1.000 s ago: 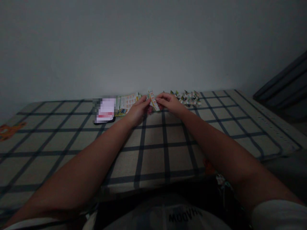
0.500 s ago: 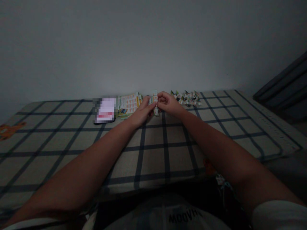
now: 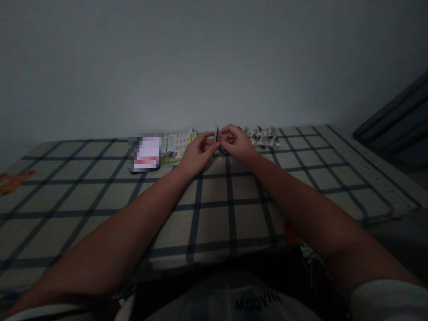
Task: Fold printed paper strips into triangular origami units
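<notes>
Over the far middle of the table, a small folded piece of printed paper (image 3: 217,133) stands on edge between my hands. My left hand (image 3: 199,151) comes from the left, its thumb and fingertips closed on the paper. From the other side, my right hand (image 3: 236,143) pinches the same paper with thumb and forefinger, the other fingers curled. The lower part of the paper is partly hidden by fingers. Left of my left hand lies a stack of printed paper sheets (image 3: 179,141). Several small folded paper pieces (image 3: 265,137) sit just right of my right hand.
A phone (image 3: 147,154) with a lit, blurred screen lies left of the sheets. A checked cloth (image 3: 214,214) covers the table, which meets a plain wall (image 3: 214,62) at the back. An orange figure (image 3: 15,182) shows on the cloth at far left.
The paper strip, earlier flat and facing me, is now folded narrower and turned on edge. My left hand has shifted slightly, its fingers more spread behind the paper.
</notes>
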The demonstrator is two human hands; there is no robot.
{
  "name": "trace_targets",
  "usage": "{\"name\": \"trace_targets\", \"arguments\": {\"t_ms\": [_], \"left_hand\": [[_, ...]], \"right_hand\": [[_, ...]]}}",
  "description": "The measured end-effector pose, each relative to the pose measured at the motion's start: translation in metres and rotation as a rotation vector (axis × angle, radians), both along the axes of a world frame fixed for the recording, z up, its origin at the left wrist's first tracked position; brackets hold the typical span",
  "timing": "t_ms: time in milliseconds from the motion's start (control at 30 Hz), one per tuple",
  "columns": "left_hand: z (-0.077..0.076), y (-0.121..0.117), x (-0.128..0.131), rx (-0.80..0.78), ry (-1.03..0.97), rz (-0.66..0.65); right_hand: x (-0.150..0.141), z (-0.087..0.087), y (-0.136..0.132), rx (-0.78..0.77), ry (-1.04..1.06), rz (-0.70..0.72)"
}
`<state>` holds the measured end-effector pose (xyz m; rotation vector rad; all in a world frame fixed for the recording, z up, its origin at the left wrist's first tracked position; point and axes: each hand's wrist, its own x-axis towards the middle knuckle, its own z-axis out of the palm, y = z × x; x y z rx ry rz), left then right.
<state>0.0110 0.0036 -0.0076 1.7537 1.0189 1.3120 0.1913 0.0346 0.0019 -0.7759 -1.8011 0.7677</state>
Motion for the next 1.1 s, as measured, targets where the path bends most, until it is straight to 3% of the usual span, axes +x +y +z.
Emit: {"name": "trace_targets", "arguments": {"t_ms": [367, 567, 800, 1100], "left_hand": [[0.007, 0.002, -0.001, 0.003, -0.118, 0.177], [0.012, -0.004, -0.002, -0.119, -0.28, 0.084], [0.009, 0.004, -0.001, -0.153, -0.379, 0.091], [0.007, 0.006, -0.003, -0.061, -0.341, 0.02]], "right_hand": [[0.007, 0.002, -0.001, -0.103, -0.026, 0.13], [0.008, 0.003, 0.002, -0.095, 0.0, 0.11], [0.011, 0.001, 0.002, -0.018, -0.068, 0.124], [0.005, 0.002, 0.0, -0.185, 0.041, 0.119]]}}
